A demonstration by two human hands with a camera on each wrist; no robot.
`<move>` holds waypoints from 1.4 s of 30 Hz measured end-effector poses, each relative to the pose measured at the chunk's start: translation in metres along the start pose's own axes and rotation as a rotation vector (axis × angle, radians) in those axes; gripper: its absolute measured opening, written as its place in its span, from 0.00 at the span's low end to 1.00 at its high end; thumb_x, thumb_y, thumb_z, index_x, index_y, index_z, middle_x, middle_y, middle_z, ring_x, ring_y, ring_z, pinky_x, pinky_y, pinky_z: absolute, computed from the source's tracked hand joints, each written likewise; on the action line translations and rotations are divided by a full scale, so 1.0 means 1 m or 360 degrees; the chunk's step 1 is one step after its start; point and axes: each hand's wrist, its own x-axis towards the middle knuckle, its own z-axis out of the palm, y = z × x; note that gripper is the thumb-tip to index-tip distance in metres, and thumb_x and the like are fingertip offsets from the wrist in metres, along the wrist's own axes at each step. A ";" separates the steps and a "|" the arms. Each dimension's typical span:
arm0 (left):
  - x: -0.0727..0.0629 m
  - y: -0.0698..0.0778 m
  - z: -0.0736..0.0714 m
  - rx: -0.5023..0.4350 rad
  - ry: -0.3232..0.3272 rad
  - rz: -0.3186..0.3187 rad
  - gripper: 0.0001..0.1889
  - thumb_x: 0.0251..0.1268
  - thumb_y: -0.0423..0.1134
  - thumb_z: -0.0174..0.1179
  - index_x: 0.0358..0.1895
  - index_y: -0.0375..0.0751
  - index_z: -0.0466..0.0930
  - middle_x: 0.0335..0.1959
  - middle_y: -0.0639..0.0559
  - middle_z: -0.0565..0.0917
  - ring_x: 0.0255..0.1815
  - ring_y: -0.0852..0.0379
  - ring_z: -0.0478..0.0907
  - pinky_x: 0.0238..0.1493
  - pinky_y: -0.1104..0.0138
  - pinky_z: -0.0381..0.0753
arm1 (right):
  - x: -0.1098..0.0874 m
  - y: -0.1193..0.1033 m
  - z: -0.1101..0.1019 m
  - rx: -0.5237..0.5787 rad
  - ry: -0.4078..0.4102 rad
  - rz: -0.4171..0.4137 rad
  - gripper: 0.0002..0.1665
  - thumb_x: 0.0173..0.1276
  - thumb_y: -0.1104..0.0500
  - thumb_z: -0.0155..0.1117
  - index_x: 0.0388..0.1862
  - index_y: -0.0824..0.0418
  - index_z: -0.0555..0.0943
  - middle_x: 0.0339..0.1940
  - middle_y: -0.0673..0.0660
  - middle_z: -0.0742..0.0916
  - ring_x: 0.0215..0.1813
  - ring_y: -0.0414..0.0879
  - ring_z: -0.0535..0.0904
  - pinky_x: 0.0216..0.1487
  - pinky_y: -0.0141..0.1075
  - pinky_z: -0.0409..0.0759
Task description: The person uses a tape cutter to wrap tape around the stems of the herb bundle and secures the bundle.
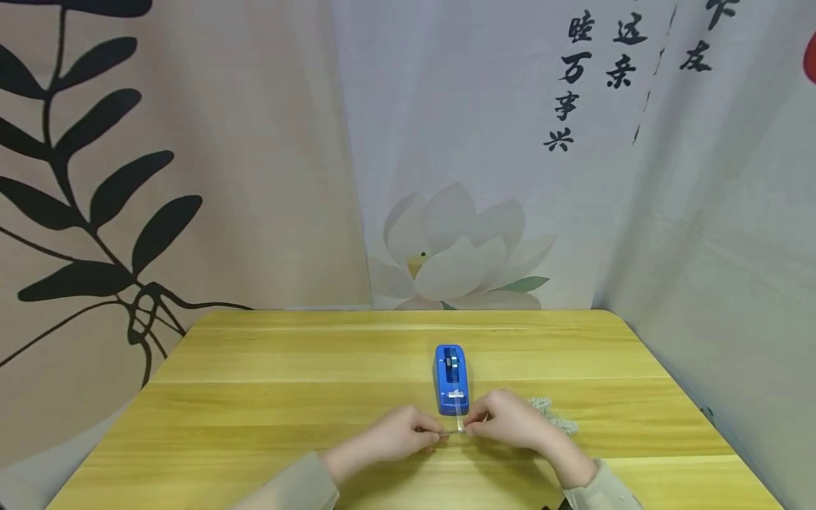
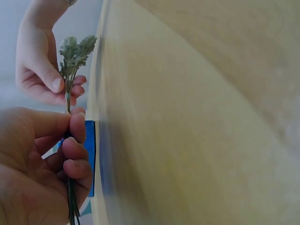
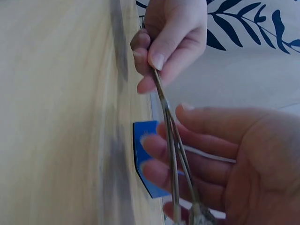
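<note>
My left hand [image 1: 411, 432] pinches the dark thin stems of a small bunch of pale green sprigs [image 2: 75, 54], thumb against curled fingers. The stem ends stick out below that hand in the left wrist view. My right hand [image 1: 506, 418] is beside the stems [image 3: 171, 140], toward the leafy end. Its thumb and fingers lie loosely bent around the stems, with a gap between thumb and fingertips in the right wrist view. A blue tape dispenser [image 1: 444, 404] stands just beyond both hands. A clear tape strip [image 1: 460, 423] runs from its front edge down to the stems.
The wooden table [image 1: 287, 368] reaches back to a printed curtain [image 1: 274, 177] with leaves, a lotus and writing. Another pale curtain [image 1: 733, 234] hangs along the right side. A small dark object [image 1: 564, 504] shows at the bottom edge by the right sleeve.
</note>
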 end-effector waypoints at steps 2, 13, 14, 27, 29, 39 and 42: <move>0.000 0.001 0.001 0.0000 0.0026 -0.0004 0.09 0.63 0.33 0.62 0.44 0.42 0.88 0.35 0.56 0.86 0.17 0.66 0.66 0.18 0.74 0.66 | 0.001 0.004 -0.001 0.0049 -0.0031 -0.0020 0.06 0.61 0.58 0.70 0.34 0.59 0.88 0.29 0.43 0.87 0.27 0.34 0.77 0.30 0.30 0.77; -0.001 0.000 0.005 0.0040 0.0133 0.0051 0.08 0.62 0.32 0.63 0.42 0.40 0.88 0.40 0.50 0.87 0.18 0.66 0.68 0.18 0.74 0.69 | 0.001 0.013 -0.001 0.0089 -0.0082 -0.0020 0.03 0.60 0.60 0.70 0.30 0.59 0.88 0.24 0.42 0.85 0.24 0.36 0.77 0.28 0.30 0.78; 0.000 0.000 0.005 0.0044 0.0128 0.0053 0.08 0.62 0.32 0.63 0.42 0.40 0.88 0.38 0.51 0.87 0.18 0.67 0.68 0.17 0.74 0.68 | 0.001 0.012 -0.001 0.0066 -0.0070 -0.0018 0.03 0.60 0.60 0.70 0.29 0.59 0.88 0.24 0.41 0.85 0.24 0.35 0.77 0.28 0.30 0.78; 0.009 0.001 -0.003 -0.0050 -0.0140 0.0014 0.16 0.71 0.37 0.53 0.26 0.38 0.85 0.17 0.53 0.81 0.17 0.63 0.71 0.21 0.74 0.66 | -0.001 0.006 0.001 -0.0071 0.0020 0.0011 0.04 0.58 0.58 0.72 0.25 0.56 0.88 0.23 0.39 0.83 0.23 0.32 0.74 0.28 0.30 0.75; 0.009 0.000 -0.002 -0.0073 -0.0129 -0.0008 0.16 0.71 0.37 0.53 0.26 0.39 0.85 0.17 0.53 0.80 0.17 0.64 0.69 0.19 0.75 0.64 | -0.001 0.005 0.000 -0.0072 0.0014 0.0013 0.05 0.59 0.58 0.71 0.24 0.56 0.87 0.20 0.39 0.82 0.21 0.32 0.71 0.25 0.30 0.73; 0.002 0.005 0.002 -0.0102 0.0053 -0.0093 0.07 0.63 0.38 0.62 0.30 0.42 0.88 0.16 0.52 0.78 0.13 0.65 0.63 0.13 0.76 0.59 | 0.000 0.002 -0.010 -0.0118 -0.0040 0.0029 0.03 0.58 0.59 0.71 0.25 0.55 0.88 0.24 0.41 0.85 0.24 0.33 0.75 0.30 0.32 0.76; 0.000 0.007 0.004 -0.0127 0.0089 -0.0097 0.06 0.63 0.38 0.63 0.31 0.41 0.88 0.16 0.51 0.78 0.12 0.65 0.63 0.13 0.75 0.60 | 0.002 0.003 -0.014 -0.0106 -0.0061 0.0026 0.03 0.57 0.60 0.72 0.24 0.54 0.88 0.24 0.41 0.85 0.26 0.34 0.77 0.32 0.33 0.77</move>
